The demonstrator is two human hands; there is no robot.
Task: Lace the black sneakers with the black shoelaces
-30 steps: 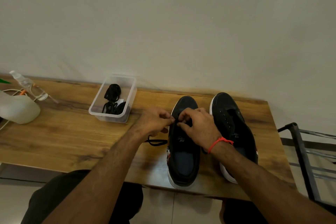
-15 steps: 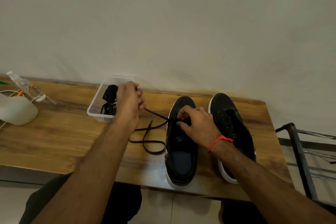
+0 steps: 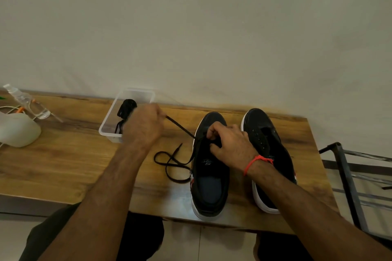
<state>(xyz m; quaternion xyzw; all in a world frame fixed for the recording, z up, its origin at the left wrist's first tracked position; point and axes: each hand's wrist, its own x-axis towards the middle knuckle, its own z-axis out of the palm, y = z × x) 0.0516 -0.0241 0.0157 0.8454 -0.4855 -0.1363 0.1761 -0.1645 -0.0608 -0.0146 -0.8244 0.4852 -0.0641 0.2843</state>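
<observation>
Left hand (image 3: 144, 127) pinches black shoelace (image 3: 180, 128) taut, frame centre. Right hand (image 3: 230, 144) grips left sneaker (image 3: 209, 178) at eyelets, probably pinching lace. Risk: overpull strips lace out. Spare lace (image 3: 125, 110) in plastic tub (image 3: 108, 131); second sneaker (image 3: 265, 133) unlaced.

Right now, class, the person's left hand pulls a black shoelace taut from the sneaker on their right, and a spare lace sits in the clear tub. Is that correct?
Not quite. The head view shows the left hand pulling the black shoelace from the left sneaker, not the right sneaker, which has no lace in it. The spare lace does sit in the clear tub.
</observation>
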